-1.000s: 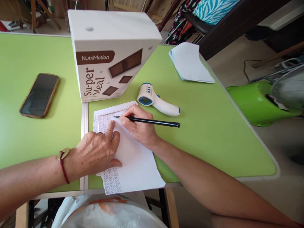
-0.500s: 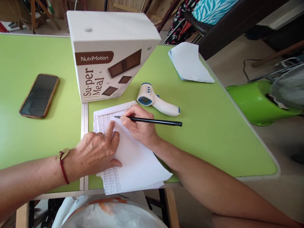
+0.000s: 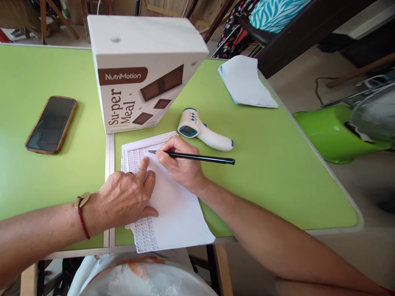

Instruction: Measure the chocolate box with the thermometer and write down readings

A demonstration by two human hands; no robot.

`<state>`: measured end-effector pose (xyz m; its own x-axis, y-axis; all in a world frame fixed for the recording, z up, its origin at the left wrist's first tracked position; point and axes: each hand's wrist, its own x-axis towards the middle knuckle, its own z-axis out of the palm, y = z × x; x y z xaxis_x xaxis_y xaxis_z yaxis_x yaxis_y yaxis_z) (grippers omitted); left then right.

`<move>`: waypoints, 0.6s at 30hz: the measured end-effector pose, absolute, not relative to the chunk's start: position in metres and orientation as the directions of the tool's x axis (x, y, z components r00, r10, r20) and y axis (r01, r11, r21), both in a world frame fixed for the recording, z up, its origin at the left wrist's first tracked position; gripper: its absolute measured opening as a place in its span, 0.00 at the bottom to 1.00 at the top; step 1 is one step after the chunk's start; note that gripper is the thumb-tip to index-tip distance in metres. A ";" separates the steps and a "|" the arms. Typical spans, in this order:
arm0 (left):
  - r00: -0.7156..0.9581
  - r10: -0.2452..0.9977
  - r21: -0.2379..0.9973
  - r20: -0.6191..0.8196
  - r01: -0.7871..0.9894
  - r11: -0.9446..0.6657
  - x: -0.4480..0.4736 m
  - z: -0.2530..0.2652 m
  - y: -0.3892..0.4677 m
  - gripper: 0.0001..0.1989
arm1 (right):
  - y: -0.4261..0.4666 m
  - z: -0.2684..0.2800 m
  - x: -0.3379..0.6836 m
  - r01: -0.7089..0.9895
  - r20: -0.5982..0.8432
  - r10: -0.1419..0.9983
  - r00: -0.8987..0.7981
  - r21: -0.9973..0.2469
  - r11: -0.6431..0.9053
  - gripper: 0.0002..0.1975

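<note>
In the head view, white sheets of paper [image 3: 179,213] lie on the green table, with dense rows of handwritten letters down their left side. My right hand [image 3: 183,162] is closed around a black pen [image 3: 203,158], whose tip points left at the writing near the top of the page. Resting on the sheets, my left hand [image 3: 129,195] has its index finger stretched toward the pen tip and its thumb apart; it holds nothing. Just beyond my right hand lies a white and blue infrared thermometer [image 3: 205,130].
A tall white NutriMotion box [image 3: 148,37] stands behind the paper. On the left lies a phone [image 3: 52,124] in a brown case. Folded paper [image 3: 247,82] sits at the back right. A green bin [image 3: 327,133] stands beyond the table's right edge.
The pen's rear end has shifted slightly left. Near my right forearm, the lower right corner of the paper has moved left. My left hand stays in place.
</note>
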<state>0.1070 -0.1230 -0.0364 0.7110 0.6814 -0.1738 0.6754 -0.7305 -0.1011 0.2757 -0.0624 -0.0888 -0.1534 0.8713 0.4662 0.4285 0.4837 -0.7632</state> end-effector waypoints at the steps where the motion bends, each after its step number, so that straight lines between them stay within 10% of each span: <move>1: 0.710 0.682 -0.098 -0.174 0.677 -0.730 0.107 -0.036 -0.123 0.32 | -0.062 -0.089 0.276 0.428 0.469 0.869 -0.154 -0.761 0.487 0.09; 18: 0.712 0.679 -0.101 -0.179 0.674 -0.732 0.107 -0.037 -0.123 0.32 | -0.061 -0.090 0.277 0.433 0.498 0.856 -0.138 -0.747 0.505 0.09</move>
